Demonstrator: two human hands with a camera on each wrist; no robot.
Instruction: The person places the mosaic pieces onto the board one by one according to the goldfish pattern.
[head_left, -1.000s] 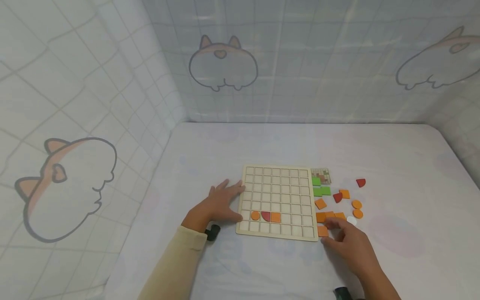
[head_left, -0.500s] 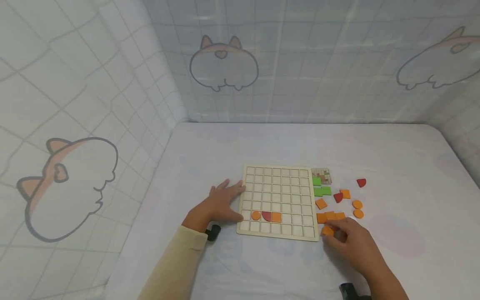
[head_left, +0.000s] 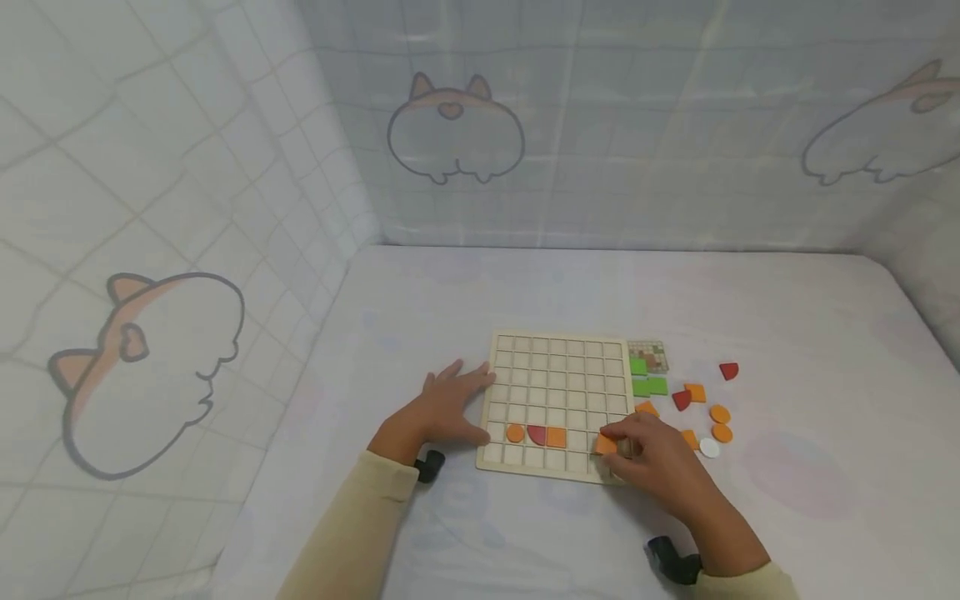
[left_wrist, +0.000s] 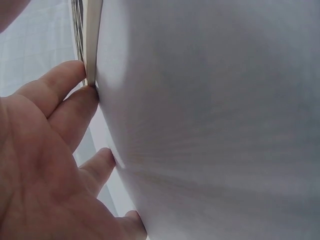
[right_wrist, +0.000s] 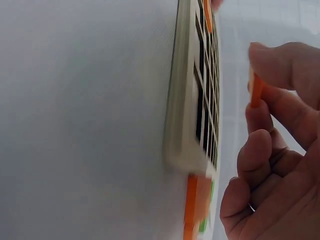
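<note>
A pale wooden grid board lies flat on the table. In its second row from the near edge sit an orange disc, a red quarter-circle tile and an orange square tile, side by side. My right hand pinches another orange square tile between thumb and fingers over the board's right part; the right wrist view shows this tile held above the surface. At the board's left edge rests my left hand, fingers spread, fingertips touching the rim in the left wrist view.
Right of the board lie green tiles, a small pattern card, red quarter-circles, orange discs, a white disc and loose orange squares. My right hand hides some pieces. A patterned curtain stands behind the table.
My right hand has picked up an orange square from beside the board's lower right corner and carried it left over the board. The left hand stays at the left edge.
</note>
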